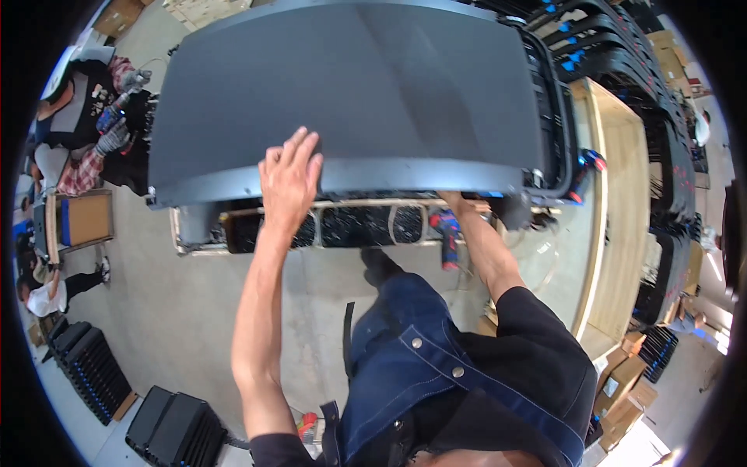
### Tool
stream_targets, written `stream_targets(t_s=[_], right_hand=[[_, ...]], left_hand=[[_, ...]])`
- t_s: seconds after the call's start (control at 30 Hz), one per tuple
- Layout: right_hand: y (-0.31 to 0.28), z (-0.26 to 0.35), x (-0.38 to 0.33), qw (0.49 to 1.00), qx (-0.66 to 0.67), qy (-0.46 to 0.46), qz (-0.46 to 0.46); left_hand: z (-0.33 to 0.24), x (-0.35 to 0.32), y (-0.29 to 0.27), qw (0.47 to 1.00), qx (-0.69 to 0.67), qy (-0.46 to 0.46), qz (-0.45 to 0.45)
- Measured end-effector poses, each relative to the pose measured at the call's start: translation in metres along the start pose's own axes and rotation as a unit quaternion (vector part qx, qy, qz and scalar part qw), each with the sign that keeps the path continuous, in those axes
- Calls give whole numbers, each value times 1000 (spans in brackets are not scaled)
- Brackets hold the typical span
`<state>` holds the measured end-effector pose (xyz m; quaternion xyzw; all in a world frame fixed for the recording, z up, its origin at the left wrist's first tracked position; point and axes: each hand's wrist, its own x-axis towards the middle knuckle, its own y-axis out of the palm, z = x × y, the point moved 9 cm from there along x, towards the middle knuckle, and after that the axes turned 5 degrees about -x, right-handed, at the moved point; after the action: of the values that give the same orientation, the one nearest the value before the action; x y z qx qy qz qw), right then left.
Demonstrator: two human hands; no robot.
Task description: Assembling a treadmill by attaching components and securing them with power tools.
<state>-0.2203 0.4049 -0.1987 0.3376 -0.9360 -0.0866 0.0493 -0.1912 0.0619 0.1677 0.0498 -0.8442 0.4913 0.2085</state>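
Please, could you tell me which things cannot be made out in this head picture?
All in the head view:
Right hand: mostly hidden by the dark panel; whether it holds anything cannot be told.
Panel's underside: hidden by its top face.
Pale wooden structure, upper left: cut off by the picture's edge.
Distant white-shirted person: too small for details.

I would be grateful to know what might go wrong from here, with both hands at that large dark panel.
The right hand goes partly out of sight under the front of the dark panel, so its fingers might be pinched if the panel shifts. A red-and-blue power tool appears close to the right forearm in this view, so a sideways move might knock it, though depth is hard to judge.
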Motion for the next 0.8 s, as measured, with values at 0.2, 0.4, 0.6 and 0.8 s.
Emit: stream_targets(t_s=[0.2,0.4,0.6,0.8], right_hand=[[-125,6,23,996,20,-37,-74],[-110,-3,15,982,-77,-116,-124],[-135,-27,41,944,-194,-105,-245],[-104,-45,62,874,-373,-95,-295]], left_hand=[[67,-43,-21,998,43,-46,-20],[67,-28,-31,996,50,-71,-36],[75,-28,-34,996,43,-72,-31],[58,-35,-48,996,22,-61,-61]])
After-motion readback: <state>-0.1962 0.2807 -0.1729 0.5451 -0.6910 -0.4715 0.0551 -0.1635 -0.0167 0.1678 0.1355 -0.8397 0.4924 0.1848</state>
